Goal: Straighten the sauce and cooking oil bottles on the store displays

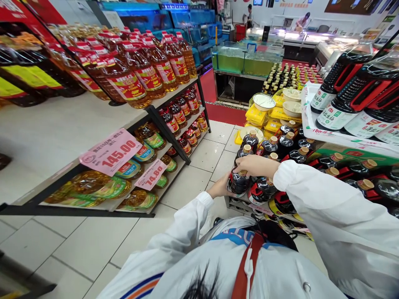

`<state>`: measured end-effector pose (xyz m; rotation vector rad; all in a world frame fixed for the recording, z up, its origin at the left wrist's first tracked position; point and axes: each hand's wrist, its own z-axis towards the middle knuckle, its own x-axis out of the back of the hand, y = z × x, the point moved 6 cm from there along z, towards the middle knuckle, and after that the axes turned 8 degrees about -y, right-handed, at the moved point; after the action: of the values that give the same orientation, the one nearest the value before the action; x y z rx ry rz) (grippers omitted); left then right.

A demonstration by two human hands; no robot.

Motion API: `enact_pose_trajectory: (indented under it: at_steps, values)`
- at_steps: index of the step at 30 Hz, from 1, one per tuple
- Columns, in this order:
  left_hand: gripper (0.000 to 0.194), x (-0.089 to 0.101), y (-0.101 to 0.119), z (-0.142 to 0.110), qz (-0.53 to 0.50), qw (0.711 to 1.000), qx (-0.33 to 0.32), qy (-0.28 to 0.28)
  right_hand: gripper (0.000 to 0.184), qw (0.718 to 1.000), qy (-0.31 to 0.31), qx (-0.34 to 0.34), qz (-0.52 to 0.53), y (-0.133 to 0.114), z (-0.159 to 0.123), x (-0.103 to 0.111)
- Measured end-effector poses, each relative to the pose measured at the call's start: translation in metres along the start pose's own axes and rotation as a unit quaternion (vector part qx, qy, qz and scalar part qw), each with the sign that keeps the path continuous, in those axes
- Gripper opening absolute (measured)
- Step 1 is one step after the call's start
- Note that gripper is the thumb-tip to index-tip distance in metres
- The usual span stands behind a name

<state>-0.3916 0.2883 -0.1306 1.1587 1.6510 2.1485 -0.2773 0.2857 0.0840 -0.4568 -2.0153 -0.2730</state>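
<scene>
A dark soy sauce bottle (239,185) with a tan cap stands at the near left corner of a crowded bottle display. My left hand (219,186) is closed against its left side, with the fingertips partly hidden behind it. Reaching across from the right, my right hand (256,165) curls its fingers round the upper part of the same bottle, near the neck. Just behind is another tan-capped bottle (247,150), close to my right fingers. A bottle with a red handle (261,191) stands beside the held one on the right.
Large soy sauce jugs (339,104) stand on a white carton at right. Yellow packets (257,115) and bowls (264,101) lie beyond the bottles. Left, a black-framed shelf (168,99) carries cooking oil bottles (149,74) and pink price signs (110,153). Fish tanks (245,60) stand ahead.
</scene>
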Motion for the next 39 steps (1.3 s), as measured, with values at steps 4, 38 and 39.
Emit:
enact_pose_trajectory:
  at_steps: [4, 38, 39]
  values:
    - [0.116, -0.012, 0.006, -0.005, 0.065, 0.995, 0.024, 0.075, 0.055, 0.985, -0.008, -0.168, 0.037, 0.012, -0.001, -0.006]
    - [0.038, 0.087, 0.050, 0.025, 0.149, 0.983, 0.004, 0.106, 0.048, 0.878, 0.197, -0.410, 0.148, 0.100, -0.104, 0.068]
    - [0.035, 0.096, 0.061, 0.033, 0.148, 0.981, -0.003, 0.124, 0.051, 0.862, 0.192, -0.450, 0.131, 0.109, -0.112, 0.067]
